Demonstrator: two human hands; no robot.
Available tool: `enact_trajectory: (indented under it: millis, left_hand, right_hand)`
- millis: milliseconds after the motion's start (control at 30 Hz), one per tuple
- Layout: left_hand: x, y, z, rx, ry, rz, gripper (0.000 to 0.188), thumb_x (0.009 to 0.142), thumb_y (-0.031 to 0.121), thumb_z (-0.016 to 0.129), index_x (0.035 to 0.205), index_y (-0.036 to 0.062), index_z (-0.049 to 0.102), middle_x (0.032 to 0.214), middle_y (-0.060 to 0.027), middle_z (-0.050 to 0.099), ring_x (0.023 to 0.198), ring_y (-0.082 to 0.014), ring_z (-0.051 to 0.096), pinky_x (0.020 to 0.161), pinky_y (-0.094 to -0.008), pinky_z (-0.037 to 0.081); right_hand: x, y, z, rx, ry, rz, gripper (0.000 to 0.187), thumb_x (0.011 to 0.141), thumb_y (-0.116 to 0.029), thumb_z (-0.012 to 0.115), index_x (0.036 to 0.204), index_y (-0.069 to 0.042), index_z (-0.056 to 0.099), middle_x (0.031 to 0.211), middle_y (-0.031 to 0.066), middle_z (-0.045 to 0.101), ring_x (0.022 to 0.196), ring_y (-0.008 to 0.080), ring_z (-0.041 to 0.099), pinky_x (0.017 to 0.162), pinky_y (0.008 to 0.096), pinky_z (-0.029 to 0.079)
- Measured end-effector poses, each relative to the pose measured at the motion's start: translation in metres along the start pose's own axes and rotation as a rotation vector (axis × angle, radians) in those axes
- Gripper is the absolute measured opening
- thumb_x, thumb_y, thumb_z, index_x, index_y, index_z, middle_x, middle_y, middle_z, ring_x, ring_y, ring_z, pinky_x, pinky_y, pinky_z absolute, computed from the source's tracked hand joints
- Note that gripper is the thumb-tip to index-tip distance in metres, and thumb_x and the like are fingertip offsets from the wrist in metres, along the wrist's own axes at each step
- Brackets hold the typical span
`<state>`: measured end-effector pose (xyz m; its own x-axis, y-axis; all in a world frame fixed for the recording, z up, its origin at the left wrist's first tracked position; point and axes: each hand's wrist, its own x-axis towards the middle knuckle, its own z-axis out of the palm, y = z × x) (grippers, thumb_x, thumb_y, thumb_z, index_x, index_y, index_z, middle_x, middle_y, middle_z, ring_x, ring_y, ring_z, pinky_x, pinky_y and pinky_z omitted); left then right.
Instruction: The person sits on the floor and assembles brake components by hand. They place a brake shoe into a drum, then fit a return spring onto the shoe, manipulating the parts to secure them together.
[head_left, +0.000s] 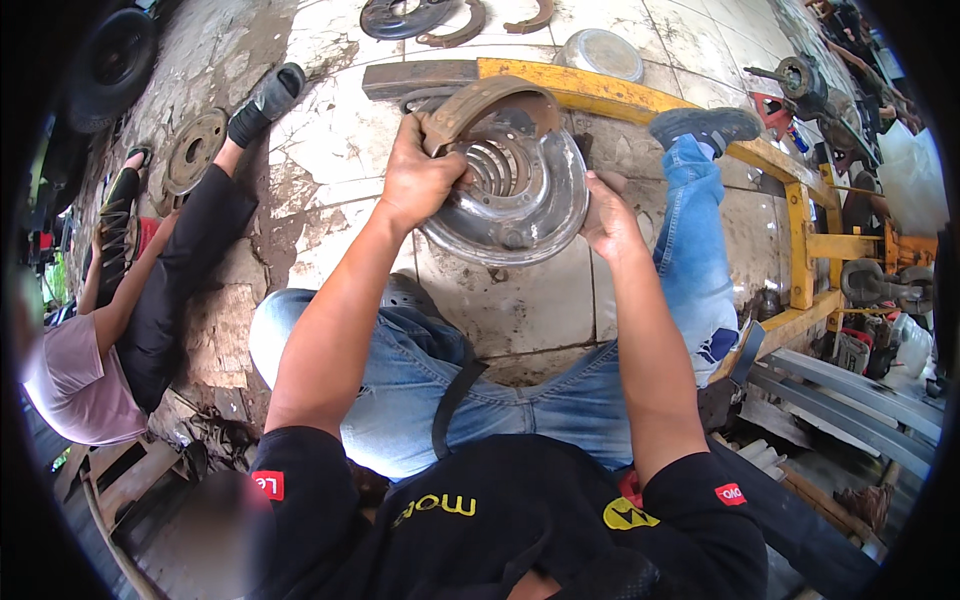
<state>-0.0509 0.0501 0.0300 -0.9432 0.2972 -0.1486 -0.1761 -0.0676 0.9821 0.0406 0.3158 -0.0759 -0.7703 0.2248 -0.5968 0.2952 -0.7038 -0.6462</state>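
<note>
Stained, cracked floor tiles [530,310] fill the middle, with a yellow metal frame [600,97] across the far side and down the right. On the near side of that frame, apparently lifted off the floor, is a round brake backing plate [550,215], a curved brake shoe [490,100] arching over its far-left part. If the shoe is loose, it could slip as the plate tips; grime might let the rim slide, and a finger caught between shoe and plate could be pinched. The left hand [422,172] grips the shoe's left end, thumb inward; the right hand [610,218] pinches the plate's right rim, fingertips partly hidden. Both forearms [340,310] reach forward, converging.
</note>
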Motion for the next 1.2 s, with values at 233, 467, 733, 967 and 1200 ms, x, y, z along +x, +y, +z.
enact_trajectory:
  millis: [233,467,733,967,1200]
  left_hand:
    - [-0.003,0.000,-0.056,0.110,0.162,0.125,0.036,0.076,-0.005,0.061,0.110,-0.0037,0.049,0.096,-0.0107,0.063,0.078,-0.0150,0.063,0.068,-0.0282,0.053]
    - [0.001,-0.004,-0.099,-0.075,0.431,0.082,0.037,0.074,-0.001,0.066,0.107,-0.0026,0.051,0.095,-0.0091,0.064,0.080,-0.0137,0.059,0.073,-0.0259,0.049]
    - [0.012,-0.018,-0.120,-0.373,0.438,0.002,0.039,0.075,-0.010,0.061,0.112,-0.0049,0.048,0.102,-0.0146,0.066,0.091,-0.0188,0.064,0.083,-0.0278,0.051]
    - [0.018,-0.016,-0.133,-0.356,0.519,0.035,0.038,0.075,-0.011,0.061,0.110,-0.0044,0.048,0.101,-0.0142,0.066,0.091,-0.0194,0.066,0.082,-0.0279,0.052]
    - [0.018,-0.008,-0.147,-0.447,0.611,0.075,0.041,0.076,-0.013,0.058,0.114,-0.0044,0.045,0.102,-0.0166,0.065,0.097,-0.0244,0.067,0.086,-0.0317,0.053]
  right_hand:
    - [-0.018,0.003,0.070,-0.120,-0.156,0.106,0.043,0.086,-0.012,0.070,0.124,0.000,0.054,0.121,0.0123,0.061,0.112,0.0264,0.059,0.096,0.0439,0.047]
    - [-0.014,0.018,0.106,-0.136,-0.050,-0.100,0.038,0.082,-0.005,0.068,0.117,0.003,0.058,0.116,0.0143,0.063,0.108,0.0250,0.061,0.095,0.0382,0.048]
    - [-0.004,0.020,0.102,-0.278,-0.039,-0.259,0.041,0.082,-0.010,0.070,0.119,0.004,0.058,0.116,0.0127,0.063,0.111,0.0238,0.057,0.100,0.0382,0.043]
    - [-0.011,0.009,0.140,-0.281,-0.022,-0.235,0.039,0.079,-0.007,0.071,0.114,0.008,0.061,0.112,0.0131,0.063,0.108,0.0208,0.057,0.097,0.0351,0.042]
    - [0.003,-0.007,0.175,-0.333,-0.087,-0.269,0.038,0.080,-0.007,0.071,0.113,0.009,0.061,0.110,0.0140,0.064,0.103,0.0229,0.060,0.095,0.0372,0.045]
